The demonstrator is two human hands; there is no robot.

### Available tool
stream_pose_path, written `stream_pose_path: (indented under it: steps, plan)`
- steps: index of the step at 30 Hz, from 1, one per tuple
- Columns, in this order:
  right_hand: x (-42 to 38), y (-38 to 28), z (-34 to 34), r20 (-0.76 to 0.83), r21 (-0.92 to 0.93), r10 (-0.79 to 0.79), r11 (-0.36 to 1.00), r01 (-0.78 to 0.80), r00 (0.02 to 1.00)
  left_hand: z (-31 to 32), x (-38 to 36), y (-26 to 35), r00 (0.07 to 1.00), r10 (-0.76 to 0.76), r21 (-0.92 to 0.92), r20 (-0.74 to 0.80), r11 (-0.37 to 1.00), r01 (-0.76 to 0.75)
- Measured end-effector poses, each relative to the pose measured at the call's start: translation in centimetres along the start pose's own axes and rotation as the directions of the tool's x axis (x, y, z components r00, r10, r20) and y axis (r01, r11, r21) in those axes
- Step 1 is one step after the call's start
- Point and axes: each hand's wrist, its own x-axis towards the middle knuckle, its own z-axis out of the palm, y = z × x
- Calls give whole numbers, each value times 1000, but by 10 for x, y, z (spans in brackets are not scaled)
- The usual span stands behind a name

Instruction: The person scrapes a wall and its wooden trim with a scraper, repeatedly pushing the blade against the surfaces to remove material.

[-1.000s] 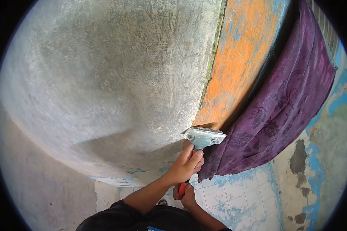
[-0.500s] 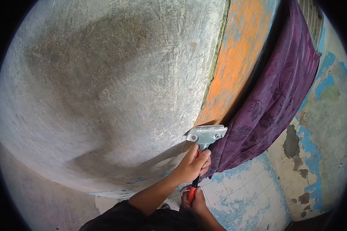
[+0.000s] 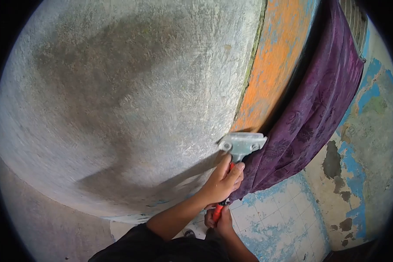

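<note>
A scraper (image 3: 242, 144) with a wide grey metal head and a red and black handle lies over the lower end of an orange, paint-worn door frame (image 3: 273, 56). Its head is close to the frame and the edge of the purple curtain (image 3: 310, 118). My left hand (image 3: 224, 180) is wrapped round the upper handle, just below the head. Lower down, my right hand (image 3: 219, 220) grips the red end of the same handle. To the left spreads the grey, scraped wall (image 3: 161, 96).
A tiled floor (image 3: 275, 214) with blue flakes lies below the curtain. On the right stands another wall (image 3: 371, 144) with peeling blue paint and bare patches. A foot (image 3: 189, 233) shows near the bottom.
The scraper head and my left hand have moved up and slightly right along the frame. My right hand has shifted only a little upward.
</note>
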Motion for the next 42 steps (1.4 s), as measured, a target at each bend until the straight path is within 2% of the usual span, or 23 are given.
stream_pose_path:
  steps: [2,3,9,15,18,21,24,30,34,37,40,42]
  plan:
    - [-7,17,-6,-4,-20,47,999,-47,999,-9,-6,-19,1000,12,17,-26,1000,-11]
    - [-11,19,-5,-21,-17,72,997,-72,997,-10,-10,-22,999,-29,-17,-29,999,28]
    - [-18,22,-6,-30,28,91,996,-91,995,-12,-10,-22,994,-109,-38,8,993,109]
    - [-12,34,-13,-12,5,67,998,-67,998,-14,-16,-26,1000,-31,91,-5,995,31]
    - [-11,44,-24,35,-19,67,998,-67,997,-20,-23,-41,995,-57,4,-85,998,57]
    - [-10,68,-37,30,21,96,995,-97,995,-30,-29,-57,992,-76,26,-99,997,79]
    - [-15,69,-31,47,91,93,991,-97,995,-33,-31,-57,993,-92,36,-69,995,94]
    - [-8,39,-8,13,101,55,993,-56,998,-18,-13,-27,997,-83,24,-6,996,83]
    - [-10,36,-7,-7,37,37,999,-37,999,-19,-15,-30,999,-31,90,31,996,28]
    - [-13,38,-8,-20,32,66,997,-65,998,-21,-21,-32,998,-51,93,35,995,48]
    - [-12,31,-7,-34,-25,42,999,-43,999,-18,-16,-30,998,-58,-6,33,998,58]
    - [-6,27,-9,-42,-86,6,996,-9,999,-15,-11,-27,999,-44,54,8,998,44]
